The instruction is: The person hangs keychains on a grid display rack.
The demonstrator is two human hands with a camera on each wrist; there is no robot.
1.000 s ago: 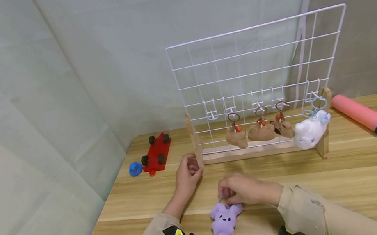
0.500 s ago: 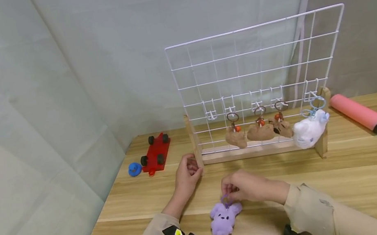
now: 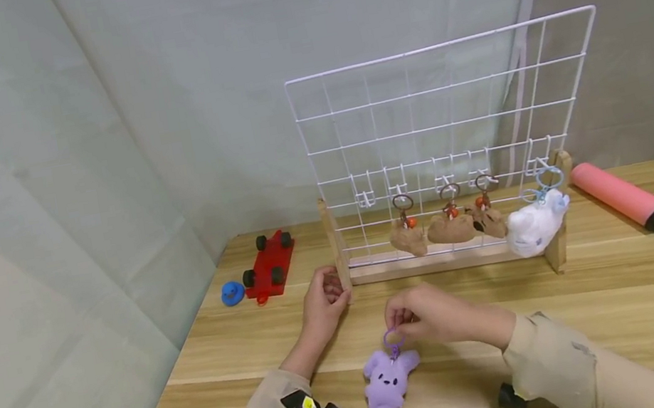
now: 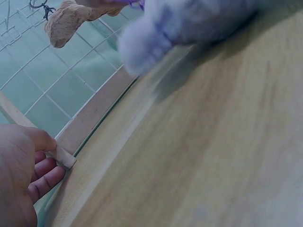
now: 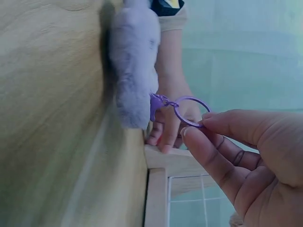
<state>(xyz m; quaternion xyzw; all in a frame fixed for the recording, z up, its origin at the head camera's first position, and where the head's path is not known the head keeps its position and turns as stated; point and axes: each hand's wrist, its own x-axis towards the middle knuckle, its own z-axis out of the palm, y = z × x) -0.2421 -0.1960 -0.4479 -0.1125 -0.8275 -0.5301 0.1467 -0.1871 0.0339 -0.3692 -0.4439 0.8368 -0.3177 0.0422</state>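
Observation:
A purple plush animal keychain is low at the table's front, face up in the head view. My right hand pinches its purple ring between thumb and index finger, with the ring raised above the plush. Whether the plush touches the wood I cannot tell. My left hand grips the left wooden post of a white wire grid rack, thumb in front; the left wrist view shows its other fingers curled beside the post's foot.
Brown plush keychains and a white plush keychain hang from the rack's hooks. The leftmost hook bears nothing. A red toy car base and small blue object lie left; a pink hand pump lies right.
My right hand has moved slightly right and away from me, drawing the purple ring up from the plush. The plush has barely shifted. My left hand stays on the post.

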